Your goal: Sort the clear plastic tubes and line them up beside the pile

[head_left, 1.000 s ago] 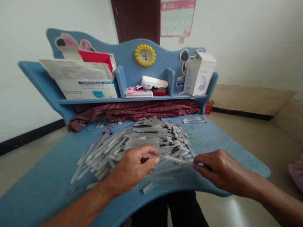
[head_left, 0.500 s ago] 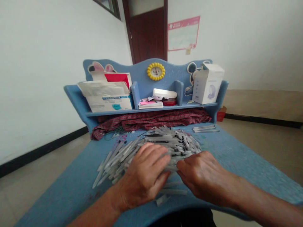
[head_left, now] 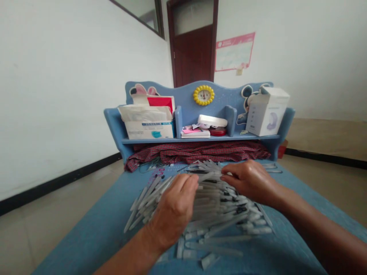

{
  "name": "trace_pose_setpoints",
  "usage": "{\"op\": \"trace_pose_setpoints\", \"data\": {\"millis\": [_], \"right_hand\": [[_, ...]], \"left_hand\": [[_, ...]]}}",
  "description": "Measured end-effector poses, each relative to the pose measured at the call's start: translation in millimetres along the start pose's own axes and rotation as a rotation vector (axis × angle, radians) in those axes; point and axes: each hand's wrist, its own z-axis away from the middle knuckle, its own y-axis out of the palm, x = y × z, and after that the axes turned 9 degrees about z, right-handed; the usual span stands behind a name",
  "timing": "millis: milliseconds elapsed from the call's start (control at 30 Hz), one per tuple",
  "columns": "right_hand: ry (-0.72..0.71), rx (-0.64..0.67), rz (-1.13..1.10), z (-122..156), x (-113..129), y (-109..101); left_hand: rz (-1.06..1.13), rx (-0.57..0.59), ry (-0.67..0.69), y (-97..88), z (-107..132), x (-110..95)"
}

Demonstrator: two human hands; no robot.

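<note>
A wide heap of translucent pen barrels (head_left: 206,202), with some black parts among them, lies on the blue desk. My left hand (head_left: 176,206) is over the left part of the heap, fingers curled and close together. Its fingertips and anything in them are hidden. Over the heap's far right side, my right hand (head_left: 249,181) has thumb and forefinger closed at the end of a pale pen barrel (head_left: 210,176). Blur hides how firmly it is held. Several loose barrels and short caps (head_left: 209,261) lie at the near edge.
A blue shelf (head_left: 160,140) runs along the desk's back, holding a mask box (head_left: 150,130), a stack of papers (head_left: 195,133), a red round tin (head_left: 218,131) and a white carton (head_left: 268,112). Checked cloth (head_left: 200,152) is bunched beneath it. Several thin rods (head_left: 271,166) lie at the right.
My right hand has moved up and away to the far side of the heap. My left hand has shifted slightly and its fingers are more curled. The camera view has turned left and tilted up.
</note>
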Motion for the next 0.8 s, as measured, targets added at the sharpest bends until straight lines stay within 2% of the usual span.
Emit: {"op": "trace_pose_setpoints", "data": {"millis": [100, 200, 367, 467, 567, 700, 800], "right_hand": [[0.033, 0.126, 0.114, -12, -4, 6], [0.05, 0.266, 0.209, -12, -7, 12], [0.111, 0.343, 0.199, -4, -25, 18], [0.119, 0.367, 0.18, -2, -31, 19], [0.1, 0.384, 0.177, -2, -26, 21], [0.069, 0.365, 0.189, -2, -18, 26], [0.057, 0.331, 0.141, -1, -22, 25]], "left_hand": [[0.008, -0.088, -0.124, -0.9, -5, 10], [0.077, -0.097, -0.276, -2.3, -8, 13], [0.2, -0.108, -0.46, -2.5, -9, 8], [0.223, -0.113, -0.492, 0.4, -8, 8], [0.221, -0.109, -0.479, 4.6, -5, 12], [0.221, -0.096, -0.447, 8.4, -3, 14], [0.205, -0.091, -0.421, 9.0, -2, 15]]}}
